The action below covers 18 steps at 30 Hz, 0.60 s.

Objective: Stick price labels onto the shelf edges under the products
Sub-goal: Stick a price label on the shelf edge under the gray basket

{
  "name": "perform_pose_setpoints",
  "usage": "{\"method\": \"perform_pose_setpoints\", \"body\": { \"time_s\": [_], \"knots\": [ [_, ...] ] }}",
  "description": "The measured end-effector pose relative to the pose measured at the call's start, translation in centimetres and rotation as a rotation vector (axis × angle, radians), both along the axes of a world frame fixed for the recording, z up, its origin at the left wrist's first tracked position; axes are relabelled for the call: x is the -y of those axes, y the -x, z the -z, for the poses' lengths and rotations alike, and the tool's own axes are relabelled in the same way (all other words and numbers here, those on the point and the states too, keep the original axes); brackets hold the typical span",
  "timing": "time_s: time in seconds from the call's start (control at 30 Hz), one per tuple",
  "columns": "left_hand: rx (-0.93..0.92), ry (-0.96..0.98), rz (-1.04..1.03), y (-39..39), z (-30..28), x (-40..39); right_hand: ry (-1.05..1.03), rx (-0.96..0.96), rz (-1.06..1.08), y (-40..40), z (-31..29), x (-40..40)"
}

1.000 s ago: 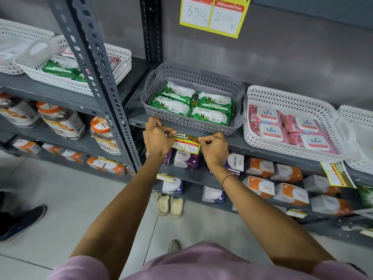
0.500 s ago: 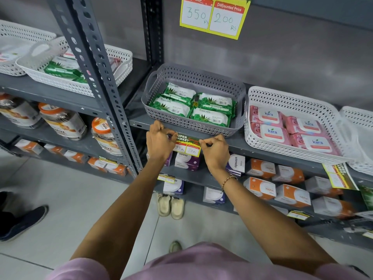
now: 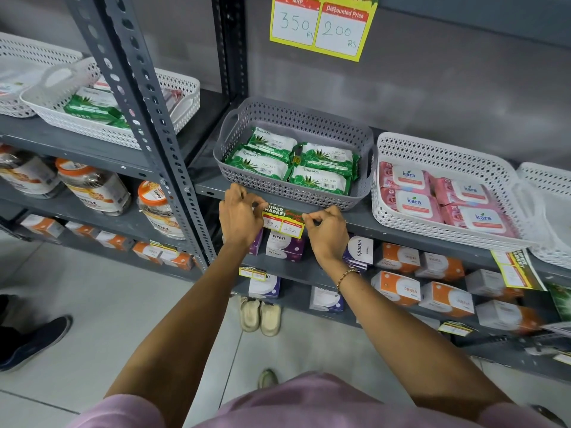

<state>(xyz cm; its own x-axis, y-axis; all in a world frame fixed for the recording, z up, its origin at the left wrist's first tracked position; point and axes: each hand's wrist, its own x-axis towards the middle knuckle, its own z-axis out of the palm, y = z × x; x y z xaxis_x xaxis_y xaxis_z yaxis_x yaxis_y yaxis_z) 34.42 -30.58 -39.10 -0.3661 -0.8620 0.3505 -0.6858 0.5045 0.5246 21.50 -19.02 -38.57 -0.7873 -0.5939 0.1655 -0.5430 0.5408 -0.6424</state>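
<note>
A small yellow, red and green price label (image 3: 283,221) lies against the front edge of the grey shelf (image 3: 401,234), just under the grey basket (image 3: 366,156) of green Origami wipe packs (image 3: 292,162). My left hand (image 3: 239,216) pinches the label's left end. My right hand (image 3: 327,230) pinches its right end. Both sets of fingers are curled tight on the label's upper corners. The handwritten prices on it face me.
A white basket (image 3: 445,149) of pink Kara packs sits to the right. A loose label (image 3: 514,270) hangs from the shelf edge further right. A big yellow price sign (image 3: 323,24) is on the wall. A perforated upright post (image 3: 145,118) stands left. Someone's dark shoe (image 3: 29,344) is on the floor.
Both hands have lifted the label slightly, from below the shelf edge up onto it, and it sits closer under the grey basket now.
</note>
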Motion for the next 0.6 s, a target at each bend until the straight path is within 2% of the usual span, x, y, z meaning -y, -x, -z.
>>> {"method": "perform_pose_setpoints", "body": {
  "time_s": [0.47, 0.6],
  "knots": [
    [0.04, -0.001, 0.026, 0.02, 0.0, -0.28, 0.003, -0.021, -0.023, 0.05, 0.03, -0.03],
    [0.121, -0.001, 0.042, -0.22, 0.04, -0.56, -0.017, -0.062, -0.063, 0.03, 0.37, -0.33]
  ]
}}
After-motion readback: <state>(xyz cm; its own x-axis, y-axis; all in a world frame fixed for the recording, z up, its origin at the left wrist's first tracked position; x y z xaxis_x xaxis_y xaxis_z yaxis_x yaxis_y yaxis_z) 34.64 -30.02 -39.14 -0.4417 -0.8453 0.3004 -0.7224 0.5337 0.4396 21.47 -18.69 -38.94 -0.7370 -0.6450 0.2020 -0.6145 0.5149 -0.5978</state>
